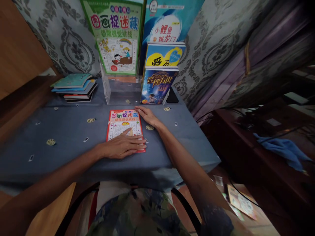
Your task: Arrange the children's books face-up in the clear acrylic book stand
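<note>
A red-bordered picture book (125, 126) lies flat on the blue-grey tablecloth in front of me, its colourful Chinese title facing up. My left hand (124, 144) rests flat across the lower part of its cover, fingers stretched to the right edge. At the book's upper right corner is my right hand (147, 116), fingers extended and touching the edge; its underside is hidden. Behind the book, a clear acrylic stand (121, 95) holds a large green book (118, 36) upright. To the right of that, a dark blue book (158, 85) stands before a yellow-and-blue book (164, 54).
A stack of books (75, 85) sits at the table's back left. A black phone-like object (172, 96) is behind the dark blue book. Patterned curtains hang at the back. On the right, a dark red piece of furniture (246, 154) bears a blue cloth (283, 149) and cables.
</note>
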A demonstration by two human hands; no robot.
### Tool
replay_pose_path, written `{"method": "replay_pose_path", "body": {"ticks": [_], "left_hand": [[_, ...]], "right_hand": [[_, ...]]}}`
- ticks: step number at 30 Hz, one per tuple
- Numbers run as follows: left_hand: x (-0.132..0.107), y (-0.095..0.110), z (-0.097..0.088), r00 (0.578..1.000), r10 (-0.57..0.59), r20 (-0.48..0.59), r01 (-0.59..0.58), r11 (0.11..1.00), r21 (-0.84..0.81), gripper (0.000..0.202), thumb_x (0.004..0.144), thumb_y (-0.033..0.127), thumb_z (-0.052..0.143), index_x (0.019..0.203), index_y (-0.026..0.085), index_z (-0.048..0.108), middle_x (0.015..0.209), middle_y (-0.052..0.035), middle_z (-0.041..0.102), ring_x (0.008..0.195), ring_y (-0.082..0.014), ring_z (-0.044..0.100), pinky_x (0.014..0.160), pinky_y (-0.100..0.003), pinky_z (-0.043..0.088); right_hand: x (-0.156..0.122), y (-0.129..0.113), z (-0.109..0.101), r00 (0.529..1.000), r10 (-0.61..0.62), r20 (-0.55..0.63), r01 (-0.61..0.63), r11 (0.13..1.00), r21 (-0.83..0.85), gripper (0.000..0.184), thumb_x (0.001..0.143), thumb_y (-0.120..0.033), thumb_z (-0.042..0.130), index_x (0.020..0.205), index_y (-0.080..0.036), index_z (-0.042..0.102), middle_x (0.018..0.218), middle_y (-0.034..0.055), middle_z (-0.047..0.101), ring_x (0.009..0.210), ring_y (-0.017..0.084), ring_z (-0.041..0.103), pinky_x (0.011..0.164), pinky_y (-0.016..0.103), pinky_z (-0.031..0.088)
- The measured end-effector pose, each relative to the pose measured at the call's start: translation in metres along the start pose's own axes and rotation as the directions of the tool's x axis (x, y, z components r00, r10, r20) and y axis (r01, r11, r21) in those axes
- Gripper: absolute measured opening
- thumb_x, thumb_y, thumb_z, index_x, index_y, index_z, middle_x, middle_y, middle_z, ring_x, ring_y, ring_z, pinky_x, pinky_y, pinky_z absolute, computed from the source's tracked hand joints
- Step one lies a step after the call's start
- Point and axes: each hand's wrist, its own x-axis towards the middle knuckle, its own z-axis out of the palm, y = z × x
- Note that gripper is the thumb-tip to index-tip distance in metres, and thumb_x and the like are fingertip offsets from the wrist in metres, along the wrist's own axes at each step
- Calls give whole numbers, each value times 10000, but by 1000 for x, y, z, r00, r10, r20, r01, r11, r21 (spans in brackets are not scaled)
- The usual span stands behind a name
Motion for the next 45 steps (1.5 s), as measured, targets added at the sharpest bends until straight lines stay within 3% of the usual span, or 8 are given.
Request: {"method": "replay_pose_path", "body": {"ticks": [9, 12, 16, 19, 24, 28, 35, 45], "left_hand": [[-4, -5, 4, 1000, 20, -20, -19, 999, 46, 451, 1077, 370, 273, 1506, 346, 407, 1561, 11, 443, 1486, -155, 335, 1263, -466, 1], [-14, -32, -2, 989, -125, -83, 132, 988, 79, 466, 1080, 383, 245, 1517, 326, 395, 1570, 9, 433, 1507, -136, 282, 1261, -424, 62], [-33, -88, -21, 919, -362, -153, 378, 921, 93, 506, 1073, 401, 208, 1554, 290, 319, 1631, -18, 314, 1525, -170, 238, 1247, -471, 86], [-43, -120, -33, 874, -458, -162, 472, 879, 65, 533, 1066, 435, 200, 1570, 279, 279, 1653, -34, 249, 1543, -211, 178, 1234, -520, 85], [-47, -141, -38, 886, -442, -141, 443, 896, -31, 520, 1067, 428, 191, 1573, 323, 253, 1657, -19, 241, 1545, -212, 164, 1229, -525, 73], [-47, -152, -37, 887, -424, -183, 406, 905, -127, 517, 1063, 348, 210, 1579, 316, 237, 1637, -18, 302, 1520, -194, 252, 1235, -479, 115], [-49, -167, -29, 891, -370, -264, 336, 927, -165, 519, 1051, 337, 274, 1563, 255, 299, 1600, -57, 388, 1459, -193, 372, 1237, -444, 145], [-48, -175, -25, 895, -370, -251, 333, 926, -180, 515, 1047, 272, 280, 1561, 279, 290, 1611, -45, 369, 1468, -184, 349, 1231, -448, 111]], "right_hand": [[-2, 2, 2, 999, -40, 14, 41, 994, -103, 444, 997, -314, 445, 1378, -129, 580, 1360, 126, 654, 1251, 223, 620, 1092, 402, 466], [-2, 3, 2, 997, -54, 46, 61, 985, -163, 451, 982, -266, 434, 1395, -138, 560, 1349, 121, 662, 1240, 221, 631, 1084, 414, 474], [-4, 0, 2, 996, -64, 59, 78, 955, -287, 447, 967, -244, 437, 1389, -179, 569, 1378, 92, 646, 1260, 222, 617, 1091, 428, 469], [-10, -8, 5, 995, -57, 80, 85, 902, -424, 452, 965, -252, 446, 1394, -179, 566, 1418, 103, 610, 1319, 258, 568, 1128, 490, 424], [-22, -31, 20, 984, -96, 151, 172, 732, -660, 456, 1005, -287, 404, 1416, -144, 542, 1504, 146, 509, 1454, 283, 400, 1214, 580, 232], [-21, -55, 48, 953, -116, 281, 287, 647, -706, 467, 1035, -299, 349, 1442, -143, 517, 1524, 156, 484, 1458, 273, 395, 1206, 576, 245], [-15, -80, 97, 879, -212, 427, 447, 679, -583, 462, 1042, -276, 352, 1451, -136, 515, 1528, 141, 485, 1465, 241, 384, 1217, 491, 277], [-50, -95, 105, 814, -244, 527, 519, 713, -471, 464, 1048, -312, 354, 1440, -134, 529, 1519, 127, 493, 1477, 258, 358, 1221, 521, 286]]}}
